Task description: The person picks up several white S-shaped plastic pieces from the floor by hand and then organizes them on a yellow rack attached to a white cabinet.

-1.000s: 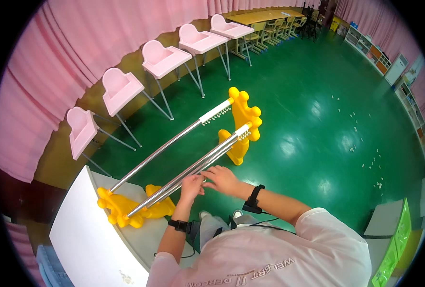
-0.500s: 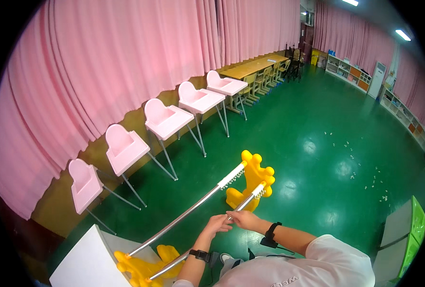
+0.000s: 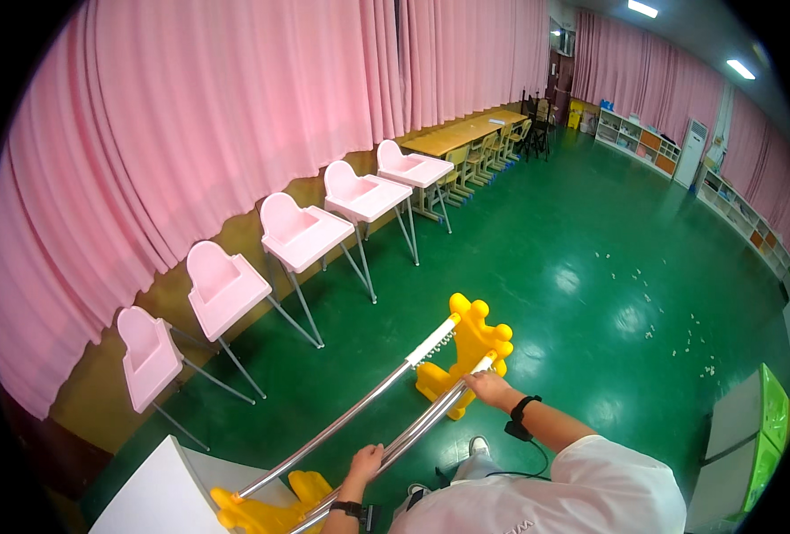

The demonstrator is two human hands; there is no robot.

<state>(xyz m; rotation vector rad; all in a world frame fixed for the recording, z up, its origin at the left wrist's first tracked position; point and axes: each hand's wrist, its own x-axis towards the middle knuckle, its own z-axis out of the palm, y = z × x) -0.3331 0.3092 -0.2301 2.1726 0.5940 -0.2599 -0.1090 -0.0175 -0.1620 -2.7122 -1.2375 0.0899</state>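
**Rail frame with yellow end pieces, held in both hands**

Item: a frame of long silver metal rails point(image 3: 368, 418) joined at each end by a yellow plastic end piece. The far end piece point(image 3: 471, 351) stands on the green floor point(image 3: 591, 267); the near end piece point(image 3: 266, 507) sits low at the picture's near left, just beside a white surface point(image 3: 146, 489).

Hands: the right hand point(image 3: 491, 388) is curled around the lower rail just below the far end piece, fingers wrapped over the tube. The left hand point(image 3: 366, 463) is closed on the same rail further toward the near end. A dark band sits on each wrist.

Step in hand, as judged: the frame is gripped at two places along one rail, being steadied or shifted as a whole. Any next move calls for both grips to stay firm and move together, so that the long rails do not twist against the plastic ends.

Surroundings: a row of pink high chairs point(image 3: 302, 236) along the pink curtain point(image 3: 190, 133) at left; wooden tables with chairs far off; shelving along the far right wall.

Not determinable: the near end piece is cut off by the lower edge; how many rails run side by side near the hands is hard to count; how the rails seat in the end pieces cannot be made out.
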